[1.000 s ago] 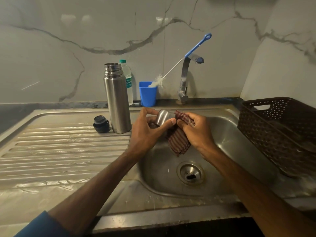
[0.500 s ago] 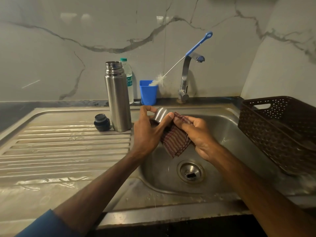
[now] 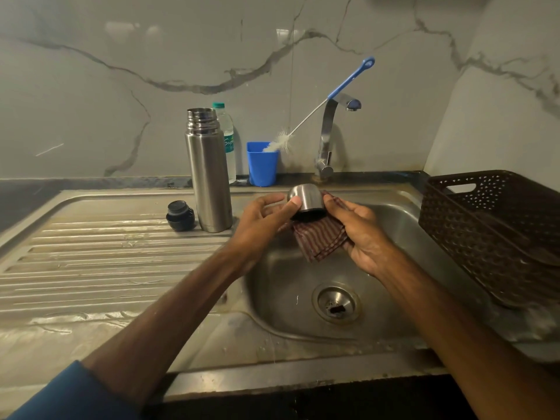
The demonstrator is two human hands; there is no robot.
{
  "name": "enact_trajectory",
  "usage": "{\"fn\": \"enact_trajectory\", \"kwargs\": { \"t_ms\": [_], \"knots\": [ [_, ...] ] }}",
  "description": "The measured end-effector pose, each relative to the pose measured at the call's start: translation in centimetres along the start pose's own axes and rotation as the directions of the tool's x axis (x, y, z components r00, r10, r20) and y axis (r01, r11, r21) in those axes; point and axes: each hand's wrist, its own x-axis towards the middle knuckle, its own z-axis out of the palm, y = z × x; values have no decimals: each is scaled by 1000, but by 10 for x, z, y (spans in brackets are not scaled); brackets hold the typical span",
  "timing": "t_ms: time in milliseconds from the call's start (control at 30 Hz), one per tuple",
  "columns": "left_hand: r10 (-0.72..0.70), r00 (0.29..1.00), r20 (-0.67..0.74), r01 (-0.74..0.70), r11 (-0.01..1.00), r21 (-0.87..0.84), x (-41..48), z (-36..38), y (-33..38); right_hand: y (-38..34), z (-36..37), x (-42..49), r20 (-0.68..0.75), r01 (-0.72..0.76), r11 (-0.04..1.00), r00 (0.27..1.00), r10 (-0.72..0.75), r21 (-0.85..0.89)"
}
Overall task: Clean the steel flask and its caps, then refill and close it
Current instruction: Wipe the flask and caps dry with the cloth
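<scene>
The open steel flask (image 3: pixel 208 177) stands upright on the drainboard, left of the basin. Its small black inner cap (image 3: pixel 180 215) lies just to its left. Over the basin my left hand (image 3: pixel 262 221) grips the steel outer cap (image 3: pixel 306 199), thumb on its side, open end facing down and towards me. My right hand (image 3: pixel 362 234) holds a striped maroon cloth (image 3: pixel 321 239) against the cap's right side and underneath it.
A water bottle (image 3: pixel 228 137) stands behind the flask. A blue cup (image 3: pixel 262 165) holds a blue-handled bottle brush (image 3: pixel 330 98) that leans on the tap (image 3: pixel 328 137). A brown perforated basket (image 3: pixel 497 231) sits right of the sink basin (image 3: pixel 394 298); its drain (image 3: pixel 337 304) lies below my hands.
The steel cap has been turned in my left hand, showing more of its rounded top. The cloth has shifted under and to the right of the cap. Both hands stayed over the basin.
</scene>
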Motion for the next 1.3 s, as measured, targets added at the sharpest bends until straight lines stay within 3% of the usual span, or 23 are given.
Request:
{"fn": "enact_trajectory", "kwargs": {
  "t_ms": [133,467,633,700,867,1033,1167,1300],
  "knots": [
    [-23,995,96,25,1000,-14,-1,0,3,3,3,0,29,-12,1000,1000,12,29],
    [-4,999,-51,1,999,-49,2,4,-5,5,7,-2,-74,159,966,981,-177,-206],
    [1,998,55,1,999,-41,3,2,-1,5,9,-6,-83,238,940,961,-265,-246],
    [-17,998,67,23,996,-90,2,1,-2,6,8,-6,-92,242,936,958,-273,-256],
    [10,996,86,-13,999,32,2,4,-4,7,6,-2,-113,219,938,960,-257,-270],
    [-13,992,125,8,999,39,1,6,-8,8,7,-2,-106,240,930,955,-278,-279],
    [-9,989,147,-3,997,77,4,2,-9,7,6,0,-141,174,960,968,-208,-217],
    [-4,993,119,-1,999,44,7,3,-8,3,8,-4,-116,200,932,963,-245,-303]
  ]
}}
